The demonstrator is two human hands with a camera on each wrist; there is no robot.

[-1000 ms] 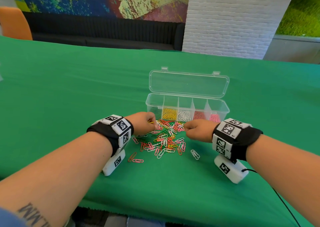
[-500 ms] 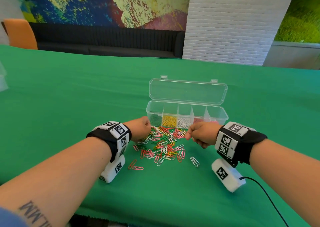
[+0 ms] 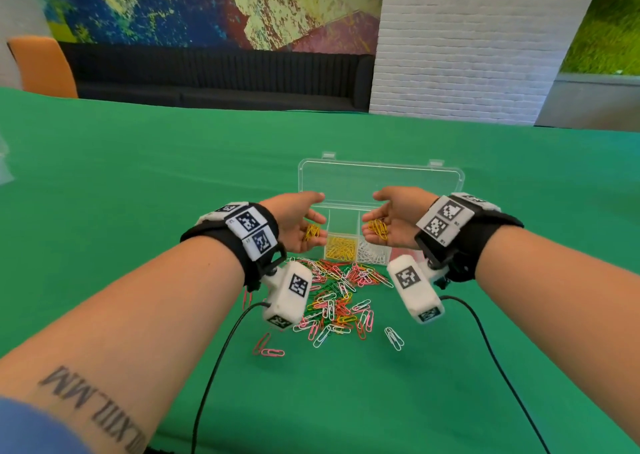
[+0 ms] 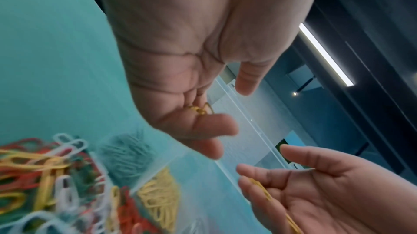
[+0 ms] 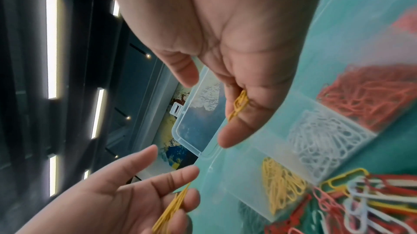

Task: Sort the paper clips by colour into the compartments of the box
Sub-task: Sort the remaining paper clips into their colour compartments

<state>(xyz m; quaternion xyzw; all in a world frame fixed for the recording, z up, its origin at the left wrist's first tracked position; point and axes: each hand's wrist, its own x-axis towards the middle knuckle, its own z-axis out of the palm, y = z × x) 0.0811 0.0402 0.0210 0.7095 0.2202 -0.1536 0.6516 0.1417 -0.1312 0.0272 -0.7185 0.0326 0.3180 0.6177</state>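
My left hand and right hand hover over the clear box, palms facing each other, fingers relaxed. Several yellow clips lie on the left fingers, and more yellow clips lie in the right palm. Below and between the hands is the yellow compartment, with the white compartment to its right. The red compartment shows in the right wrist view. The mixed pile of clips lies on the green cloth in front of the box.
The box lid stands open behind the hands. A white clip and pink clips lie apart from the pile. Wrist-camera cables trail over the cloth. An orange chair stands far left.
Both hands were curled at the pile on the cloth. They have risen over the box, turned palms inward and opened, showing yellow clips.
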